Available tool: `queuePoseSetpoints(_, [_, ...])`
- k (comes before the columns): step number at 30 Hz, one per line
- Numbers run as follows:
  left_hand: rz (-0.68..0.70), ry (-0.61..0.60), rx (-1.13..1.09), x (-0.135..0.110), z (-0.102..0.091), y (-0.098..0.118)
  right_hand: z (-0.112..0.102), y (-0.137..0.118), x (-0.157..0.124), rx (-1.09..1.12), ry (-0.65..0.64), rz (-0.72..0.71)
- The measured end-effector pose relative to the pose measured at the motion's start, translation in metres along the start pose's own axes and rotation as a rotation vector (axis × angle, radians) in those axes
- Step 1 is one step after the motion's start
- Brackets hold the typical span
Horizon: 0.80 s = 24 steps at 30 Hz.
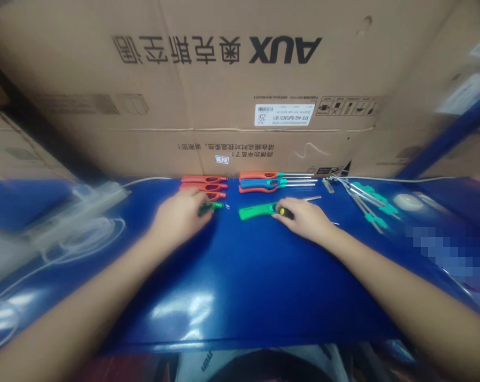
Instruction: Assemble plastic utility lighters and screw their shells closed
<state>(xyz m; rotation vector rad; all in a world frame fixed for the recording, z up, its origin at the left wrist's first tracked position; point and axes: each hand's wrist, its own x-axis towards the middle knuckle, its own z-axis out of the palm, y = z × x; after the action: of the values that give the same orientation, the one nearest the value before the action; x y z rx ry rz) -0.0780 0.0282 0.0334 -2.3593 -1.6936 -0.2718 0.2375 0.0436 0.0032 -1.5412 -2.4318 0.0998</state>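
My left hand [181, 215] is closed around a green lighter body [215, 206], whose front end points right. Beside that end lies a tiny metal piece [228, 206]. My right hand [303, 215] is closed on what looks like a screwdriver [286, 213] with a black handle and yellow end. Its fingertips touch the trigger area of a second green lighter [256, 211], and a metal tube [312, 198] shows beyond the hand. Red lighter bodies [203, 180] lie above my left hand. A row of red and blue lighters [258, 183] with metal tubes lies behind the second green one.
Metal tubes with teal ends [373, 204] are piled at the right, near a round white object [407, 201]. A white power strip [92, 204] and coiled cable [88, 233] sit at the left. A cardboard panel [208, 106] stands behind the blue table [240, 286].
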Motion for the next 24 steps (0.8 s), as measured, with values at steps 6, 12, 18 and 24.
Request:
queuePoseSetpoints(6, [-0.05,-0.069,0.019,0.001,0.005,0.0,0.007,0.007,0.006,0.03,0.117,0.106])
queuePoseSetpoints(12, [-0.053,-0.103,0.009,0.001,0.01,-0.003,0.01,0.007,0.005,0.043,0.122,0.049])
queuePoseSetpoints(18, [-0.05,-0.111,-0.006,0.002,0.012,-0.005,0.009,0.0,0.0,0.043,0.12,0.011])
queuePoseSetpoints(24, [-0.038,-0.118,-0.018,0.002,0.013,-0.007,0.007,-0.008,-0.004,0.016,0.095,-0.053])
